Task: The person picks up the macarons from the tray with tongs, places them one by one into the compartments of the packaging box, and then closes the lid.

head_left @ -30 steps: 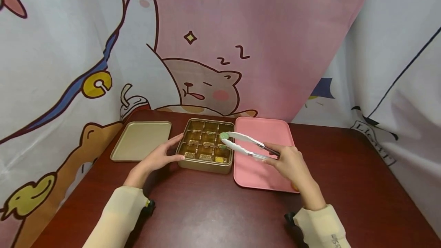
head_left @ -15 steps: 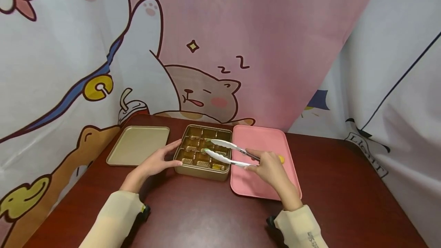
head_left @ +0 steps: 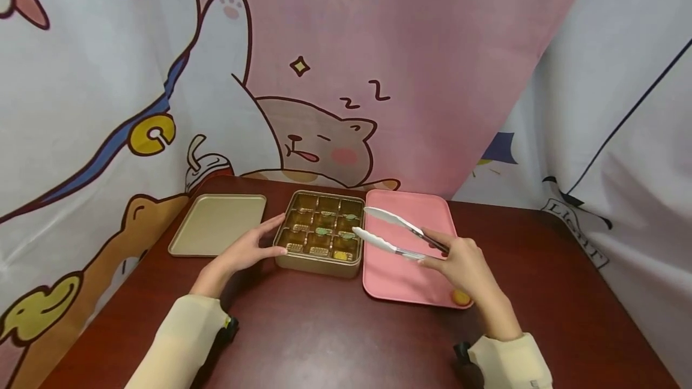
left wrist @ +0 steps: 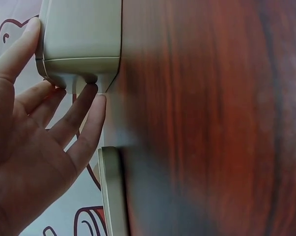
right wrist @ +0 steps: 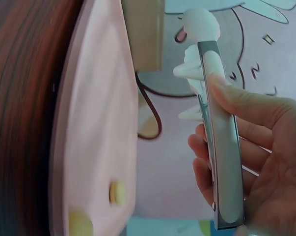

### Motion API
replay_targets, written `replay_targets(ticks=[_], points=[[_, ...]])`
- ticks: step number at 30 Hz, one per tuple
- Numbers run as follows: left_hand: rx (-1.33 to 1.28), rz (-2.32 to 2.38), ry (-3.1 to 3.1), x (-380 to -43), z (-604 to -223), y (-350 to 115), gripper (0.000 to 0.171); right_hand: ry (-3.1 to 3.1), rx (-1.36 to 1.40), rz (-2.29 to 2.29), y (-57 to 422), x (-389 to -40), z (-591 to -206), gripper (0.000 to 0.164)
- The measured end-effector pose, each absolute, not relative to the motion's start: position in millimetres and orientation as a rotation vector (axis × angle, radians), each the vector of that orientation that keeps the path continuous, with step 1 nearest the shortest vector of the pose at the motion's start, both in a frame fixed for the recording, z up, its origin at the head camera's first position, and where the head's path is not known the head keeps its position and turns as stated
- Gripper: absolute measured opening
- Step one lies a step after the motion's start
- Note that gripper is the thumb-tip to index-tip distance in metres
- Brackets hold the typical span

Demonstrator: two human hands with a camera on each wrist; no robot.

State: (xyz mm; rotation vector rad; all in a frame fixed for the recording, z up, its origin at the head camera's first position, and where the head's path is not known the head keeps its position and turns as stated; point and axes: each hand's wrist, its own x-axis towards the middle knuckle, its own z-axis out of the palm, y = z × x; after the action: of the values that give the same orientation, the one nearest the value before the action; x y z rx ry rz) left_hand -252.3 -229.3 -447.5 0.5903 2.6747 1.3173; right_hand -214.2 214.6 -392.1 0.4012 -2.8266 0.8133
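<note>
My left hand (head_left: 245, 252) rests against the left side of a gold tin box (head_left: 319, 265). In the left wrist view, its spread fingers touch the box wall while the thumb lies on the rim. Inside the box is a gold insert with a grid of compartments. Green pieces (head_left: 322, 231) show in the middle and right compartments, and a yellow piece (head_left: 340, 255) in the front right one. My right hand (head_left: 459, 263) holds white-tipped tongs (head_left: 391, 218) above the pink tray (head_left: 400, 284). Their tips stand apart with nothing between them, just right of the box.
A yellow-orange round piece (head_left: 461, 298) lies at the tray's front right corner; the right wrist view shows another yellow piece (right wrist: 117, 191) on the tray. A flat gold lid (head_left: 221, 224) lies left of the box. Behind the brown table (head_left: 324, 335) hangs a cartoon-printed curtain (head_left: 432, 77).
The tongs carried a green piece over the box, dipped toward the middle compartment, released it there, then drew back right with tips apart. My left hand stays on the box.
</note>
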Motion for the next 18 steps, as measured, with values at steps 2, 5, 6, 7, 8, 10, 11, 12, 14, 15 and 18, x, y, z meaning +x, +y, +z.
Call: replay_targets(ticks=[2,5,6,7,8,10,11,12,14,15,18], points=[[0.584,1.317,2.668,-251.7,-447.3,-230.8,0.083,-2.846,0.371,0.821,225.4,-207.8,-387.7,0.062],[0.593,1.306,2.666,-252.1,-446.3,-231.2,0.083,-2.87,0.329,0.797,247.0,-197.3,-381.9,0.065],[0.594,1.309,2.664,-252.7,-445.8,-231.2,0.083,-2.881,0.313,0.78,255.4,-193.9,-380.7,0.066],[0.596,1.314,2.663,-252.9,-446.1,-231.2,0.083,-2.893,0.298,0.757,263.8,-190.1,-380.4,0.068],[0.603,1.311,2.666,-253.0,-446.3,-231.5,0.083,-2.902,0.289,0.737,273.0,-186.6,-380.4,0.069],[0.602,1.321,2.661,-253.9,-446.9,-232.1,0.083,-2.919,0.263,0.678,291.1,-178.9,-381.3,0.071],[0.599,1.325,2.657,-254.2,-446.8,-232.2,0.083,-2.931,0.25,0.658,300.0,-175.0,-381.9,0.072],[0.599,1.322,2.656,-254.5,-447.0,-232.3,0.083,-2.941,0.244,0.64,309.3,-171.1,-382.7,0.073],[0.594,1.312,2.655,-254.5,-446.7,-232.3,0.083,-2.958,0.243,0.615,328.4,-163.5,-385.0,0.074],[0.586,1.314,2.652,-254.4,-446.6,-232.1,0.083,-2.965,0.237,0.608,337.2,-159.4,-385.8,0.074],[0.59,1.304,2.656,-254.4,-446.5,-230.7,0.083,-2.979,0.236,0.607,365.0,-148.4,-388.4,0.072]])
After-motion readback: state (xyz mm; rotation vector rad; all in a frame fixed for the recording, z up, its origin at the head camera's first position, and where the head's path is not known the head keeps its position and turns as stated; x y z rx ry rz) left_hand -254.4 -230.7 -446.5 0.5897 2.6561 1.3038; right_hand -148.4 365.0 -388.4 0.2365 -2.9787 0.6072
